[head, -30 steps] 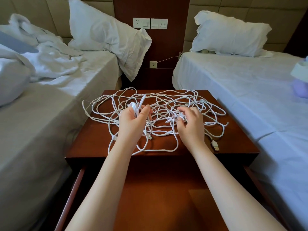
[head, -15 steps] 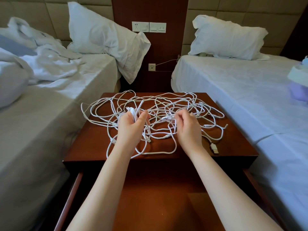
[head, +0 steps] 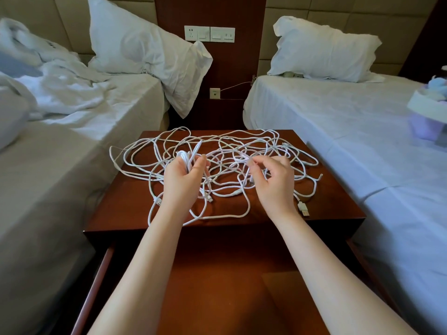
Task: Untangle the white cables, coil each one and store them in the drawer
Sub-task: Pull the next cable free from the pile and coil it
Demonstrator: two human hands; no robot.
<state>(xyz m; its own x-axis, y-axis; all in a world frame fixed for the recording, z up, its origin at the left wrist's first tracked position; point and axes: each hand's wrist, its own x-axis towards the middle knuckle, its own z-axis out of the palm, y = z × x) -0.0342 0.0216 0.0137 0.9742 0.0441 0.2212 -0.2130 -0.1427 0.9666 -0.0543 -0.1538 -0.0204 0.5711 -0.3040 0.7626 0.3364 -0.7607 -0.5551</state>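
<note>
Right hand has turned outward, now pinching one strand of the white cables tangled on the table at frame centre, while left hand grips bunched loops.

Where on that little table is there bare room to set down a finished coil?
The nightstand is bare at its front left corner, between the cables and the edge, and at the front right, beyond the USB plug. The open drawer shows bare wood. The middle and back are crowded with tangle.

No text, label, brand, number or sign can be read anywhere.
</note>
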